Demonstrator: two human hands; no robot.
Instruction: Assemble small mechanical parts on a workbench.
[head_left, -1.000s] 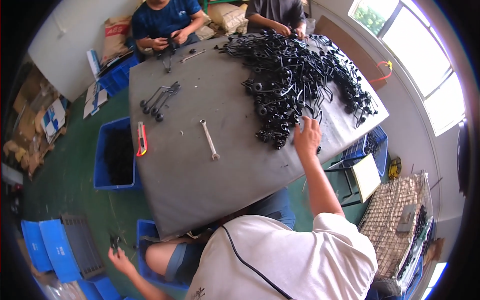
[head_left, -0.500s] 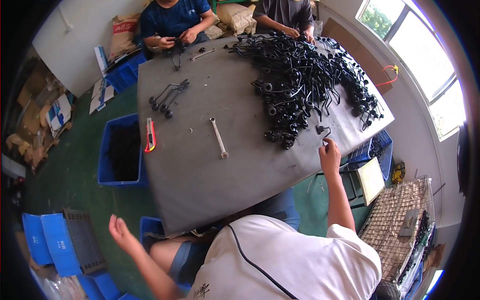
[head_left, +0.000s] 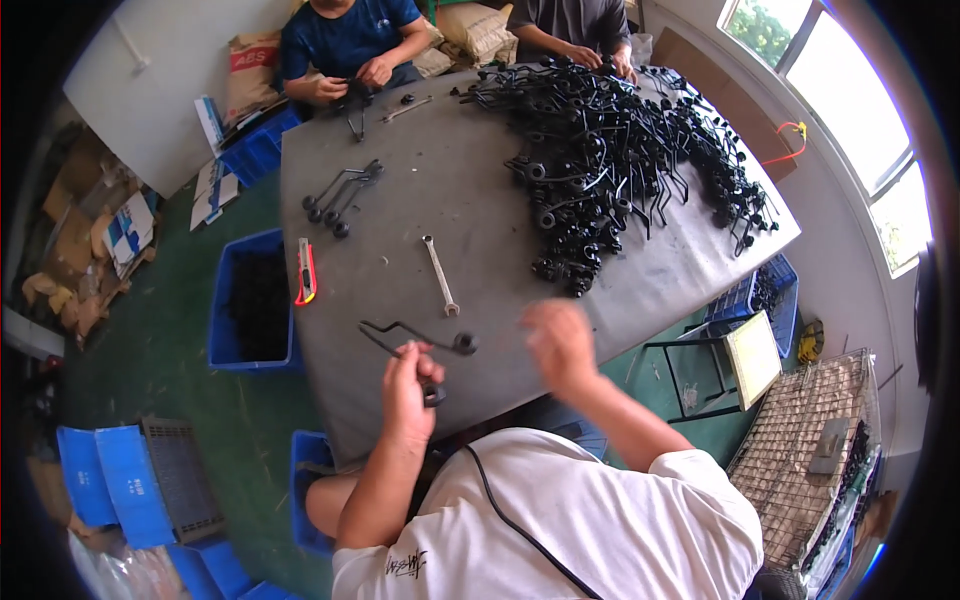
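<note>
Rod heap (head_left: 600, 152) lying on table (head_left: 500, 245) at upper right, wrench (head_left: 439, 275) lying near centre, cutter (head_left: 306, 272) resting left of wrench

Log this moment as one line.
left hand: holding bent black rod | right hand: blurred, contents unclear | table: silver wrench, red box cutter, black rod pile

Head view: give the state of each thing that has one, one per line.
Bent black rod part: gripped in the left hand
Right hand: blurred, grip unclear
Nearer silver metal wrench: lying on the grey table
Red utility cutter: lying, blade position unclear
Heap of bent black rods: loose, tangled
Blue plastic bin left of the table: uncovered, dark contents inside
Cream-topped, black-framed stool: upright, unoccupied
</note>
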